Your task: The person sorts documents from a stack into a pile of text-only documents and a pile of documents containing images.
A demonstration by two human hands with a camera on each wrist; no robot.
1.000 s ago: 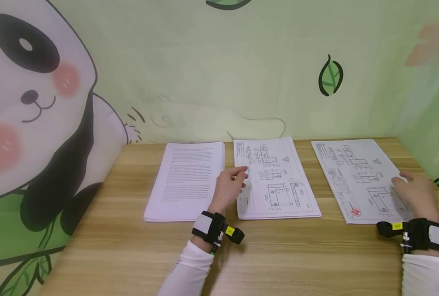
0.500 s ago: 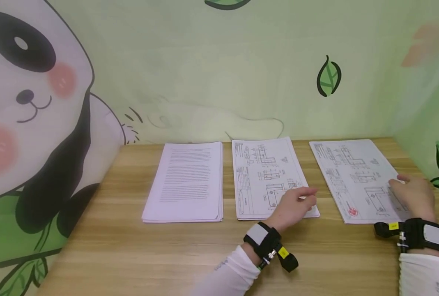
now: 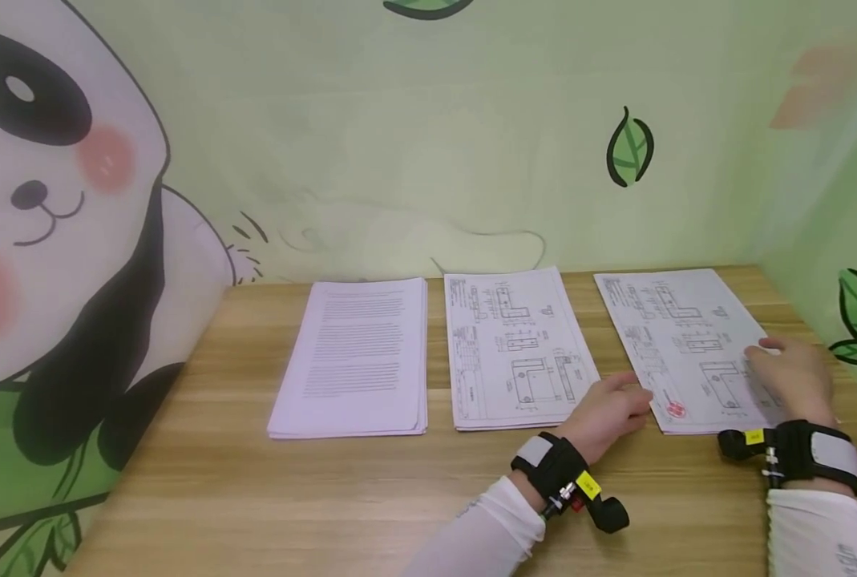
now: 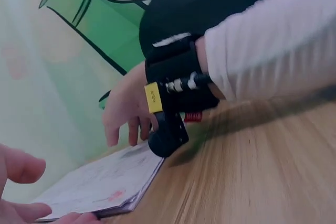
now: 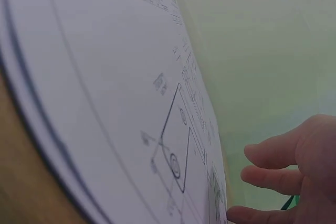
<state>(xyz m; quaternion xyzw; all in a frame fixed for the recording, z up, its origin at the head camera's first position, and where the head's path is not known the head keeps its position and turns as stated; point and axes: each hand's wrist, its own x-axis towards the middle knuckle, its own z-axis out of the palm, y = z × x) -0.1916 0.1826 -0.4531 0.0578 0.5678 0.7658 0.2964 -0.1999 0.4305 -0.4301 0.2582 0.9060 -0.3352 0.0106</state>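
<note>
The right-hand stack of printed drawing sheets [image 3: 677, 308] has a red stamp near its front left corner. My left hand [image 3: 607, 413] is just left of that stack, its fingers loosely extended and close to the left edge. At the opposite edge is my right hand [image 3: 792, 381], thumb over the top sheet in the head view. The right wrist view shows the right thumb and fingers [image 5: 273, 179] spaced apart beside the paper. In the left wrist view the stack [image 4: 100, 177] lies flat between both hands.
A middle stack of similar drawings [image 3: 489, 353] lies left of my left hand, its front right corner partly covered. Further left is a stack of text pages [image 3: 352, 353]. All rest on a wooden table [image 3: 341, 497] in front of a wall with panda artwork [image 3: 96, 264].
My left hand has moved right, from the left side of the middle stack across to the right stack's left edge. The right hand stays by the right edge. The head view has shifted slightly.
</note>
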